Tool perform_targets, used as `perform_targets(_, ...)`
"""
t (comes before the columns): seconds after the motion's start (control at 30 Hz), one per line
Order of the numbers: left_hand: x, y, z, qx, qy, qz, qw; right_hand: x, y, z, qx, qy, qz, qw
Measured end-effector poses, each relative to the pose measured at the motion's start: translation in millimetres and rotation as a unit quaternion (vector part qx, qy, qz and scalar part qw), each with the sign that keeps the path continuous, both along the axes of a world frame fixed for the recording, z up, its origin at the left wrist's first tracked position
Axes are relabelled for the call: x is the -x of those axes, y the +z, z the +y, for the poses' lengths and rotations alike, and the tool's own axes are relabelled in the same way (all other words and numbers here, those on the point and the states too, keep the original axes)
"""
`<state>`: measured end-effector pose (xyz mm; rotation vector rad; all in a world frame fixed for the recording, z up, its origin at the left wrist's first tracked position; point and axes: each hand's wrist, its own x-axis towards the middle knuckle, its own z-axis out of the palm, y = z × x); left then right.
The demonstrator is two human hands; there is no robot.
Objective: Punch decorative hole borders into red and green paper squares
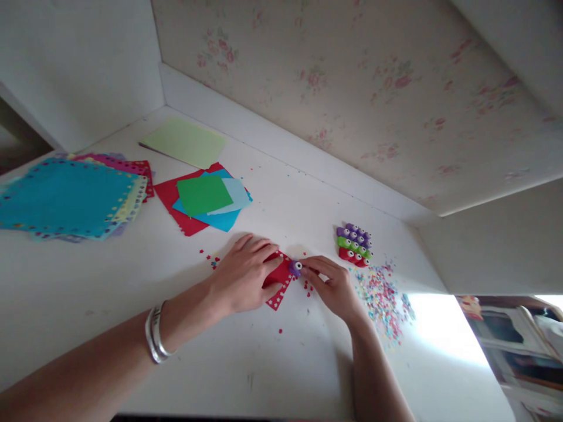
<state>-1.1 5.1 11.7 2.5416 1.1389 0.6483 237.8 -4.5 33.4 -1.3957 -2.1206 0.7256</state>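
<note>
Mid-frame, my right grip (331,285) pinches a purple craft punch (294,269) at the edge of the red paper (281,274); my left grip (246,271) lies spread over it. Star holes (275,304) line visible edges; covered ones I can't judge.

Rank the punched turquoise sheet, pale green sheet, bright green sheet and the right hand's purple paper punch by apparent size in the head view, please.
1. Punched turquoise sheet
2. Pale green sheet
3. Bright green sheet
4. Purple paper punch
</note>
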Motion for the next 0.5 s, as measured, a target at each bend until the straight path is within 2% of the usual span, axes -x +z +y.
perform_targets(0.27,-1.7,-0.7,-1.8,-0.004,0.018,-0.011,1.0,-0.4,-2.2,-0.3,0.018,-0.003,0.006,1.0)
perform_targets(0.37,-1.5,-0.9,-1.9,-0.002,0.019,-0.015,1.0,-1.1,-2.7,-0.4,0.026,-0.028,0.017,0.999)
perform_targets(0.5,-1.1,-2.3,-2.1,-0.002,0.021,-0.015,1.0,3.6,0.2,4.3,-0.026,-0.074,0.031,0.996)
